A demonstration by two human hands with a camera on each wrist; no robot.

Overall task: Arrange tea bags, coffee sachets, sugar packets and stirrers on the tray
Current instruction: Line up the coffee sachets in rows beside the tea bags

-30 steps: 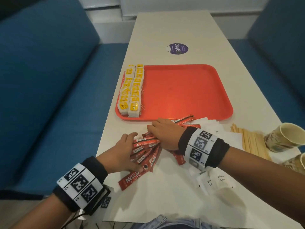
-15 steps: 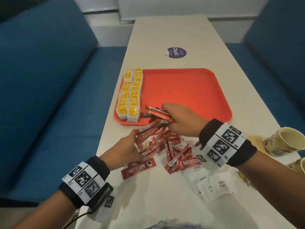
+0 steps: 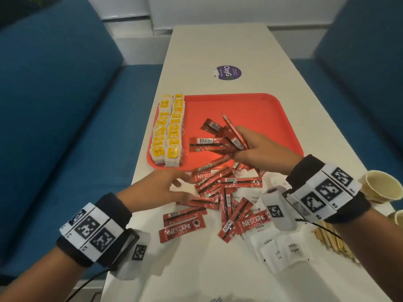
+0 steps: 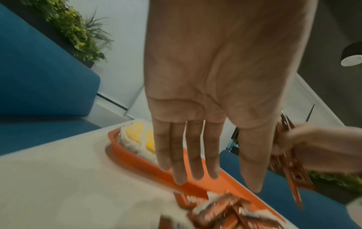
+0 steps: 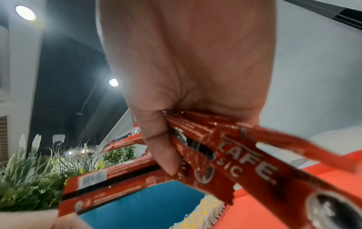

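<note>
My right hand holds a fanned bunch of red coffee sachets above the near part of the red tray; the right wrist view shows thumb and fingers pinching the coffee sachets. Two rows of yellow-tagged tea bags line the tray's left side. My left hand lies flat with straight fingers at the left of the loose sachet pile on the table, just before the tray's near rim. White sugar packets lie at the near right.
Wooden stirrers lie under my right forearm at the table's right edge. Paper cups stand at the far right. A purple round sticker marks the table beyond the tray. Blue sofas flank the table.
My right hand has lifted a bunch of sachets from the pile and carried it up over the tray. My left hand has opened flat beside the pile, which spread out on the table.
</note>
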